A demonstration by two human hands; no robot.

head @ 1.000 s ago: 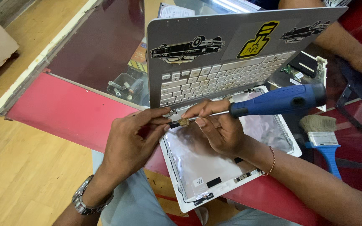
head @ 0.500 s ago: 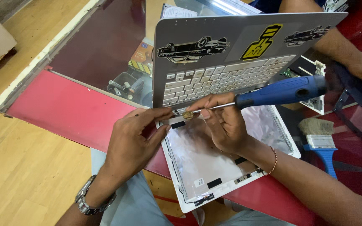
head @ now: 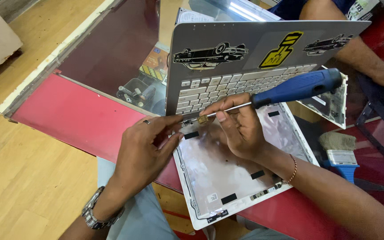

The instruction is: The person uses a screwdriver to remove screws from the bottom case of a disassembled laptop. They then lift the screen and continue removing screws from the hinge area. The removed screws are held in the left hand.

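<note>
Glass-topped red counter (head: 67,120) over a wooden floor; another person's forearm (head: 361,53) rests at the far side.

On the counter lies a white plastic laptop display shell (head: 227,178), emptied, its silvery inner face up, with the grey keyboard half (head: 245,66) standing up behind it, car and yellow stickers on the grey surface. A blue-handled flat paintbrush (head: 341,153) lies just right of the shell.

My right hand (head: 241,131) is closed around the steel shaft of a blue-handled screwdriver (head: 296,86), thumb and forefinger pinching near the tip. The tip meets a small brass hinge piece (head: 203,119) at the shell's upper left corner. My left hand (head: 145,149) is pressed to the same corner, fingers together, steadying it; whether it actually pinches the hinge or only the rim I cannot tell from this angle.

Handling judgement: shell looks light, thin and flexy, likely to crack at the clips if twisted. Best held by the rim near the hinge corner, flat on the counter. Hinge piece is small, stiff and slippery; any screw is easily lost. The screwdriver handle seems to give a secure grip.
</note>
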